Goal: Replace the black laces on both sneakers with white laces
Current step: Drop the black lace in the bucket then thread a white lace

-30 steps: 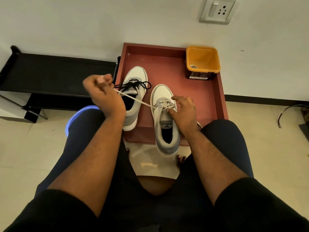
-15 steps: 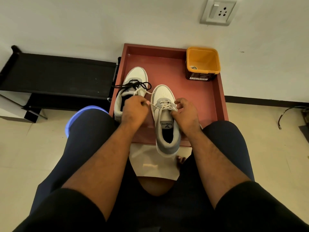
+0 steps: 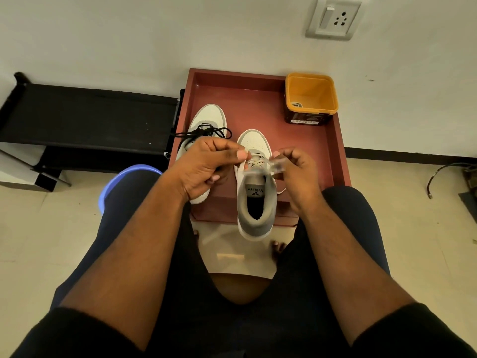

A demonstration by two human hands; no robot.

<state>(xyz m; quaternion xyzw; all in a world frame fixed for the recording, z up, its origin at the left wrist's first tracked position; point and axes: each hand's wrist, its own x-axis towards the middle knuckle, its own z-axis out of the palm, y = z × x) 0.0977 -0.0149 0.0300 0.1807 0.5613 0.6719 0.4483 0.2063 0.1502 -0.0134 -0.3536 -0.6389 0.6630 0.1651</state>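
Note:
Two white-and-grey sneakers lie in a red tray point(image 3: 333, 151) on the floor. The right sneaker point(image 3: 254, 202) carries a white lace point(image 3: 255, 161) through its eyelets, and its heel hangs over the tray's near edge. The left sneaker point(image 3: 209, 117) keeps its black lace point(image 3: 206, 131) and is partly hidden behind my left hand. My left hand point(image 3: 206, 164) pinches one white lace end just left of the right sneaker's eyelets. My right hand point(image 3: 296, 169) pinches the other end on the right side; that stretch of lace is blurred.
An orange tub point(image 3: 311, 99) stands in the tray's far right corner. A black low rack point(image 3: 87, 117) runs along the wall at the left. A blue round stool edge point(image 3: 121, 177) shows under my left thigh. A cable point(image 3: 444, 171) lies on the floor at right.
My left hand came back from its long pull up and left and now sits close beside the right sneaker. Both hands lifted a little, each with a lace end.

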